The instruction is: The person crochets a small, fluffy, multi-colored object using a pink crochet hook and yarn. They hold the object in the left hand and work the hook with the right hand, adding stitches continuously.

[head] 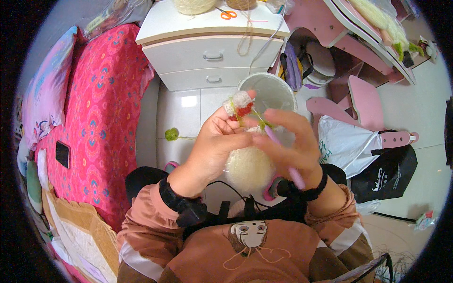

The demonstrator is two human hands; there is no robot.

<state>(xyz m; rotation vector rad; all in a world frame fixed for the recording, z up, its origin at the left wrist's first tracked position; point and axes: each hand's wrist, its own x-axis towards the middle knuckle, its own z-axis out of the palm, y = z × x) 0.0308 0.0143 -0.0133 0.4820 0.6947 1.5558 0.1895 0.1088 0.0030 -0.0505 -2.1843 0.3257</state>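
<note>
My left hand (221,136) grips a small crocheted piece (240,106) in white, red and green yarn at its fingertips. Blurred fingers of my right hand (293,141) curl around a crochet hook with a purple handle (273,136), whose thin metal tip reaches the green yarn beside the piece. Below both hands sits a fuzzy cream-coloured ball (250,168), partly covered by them. A small ball of green yarn (172,134) lies on the tiled floor to the left, with a strand running from it towards my hands.
Ahead stands a white drawer cabinet (177,53) with orange-handled scissors (227,14) and yarn on top. A white bucket (267,92) is just beyond my hands. The bed (102,123), bearing a phone (63,154), is at left. Bags (348,145) and pink furniture (366,102) are at right.
</note>
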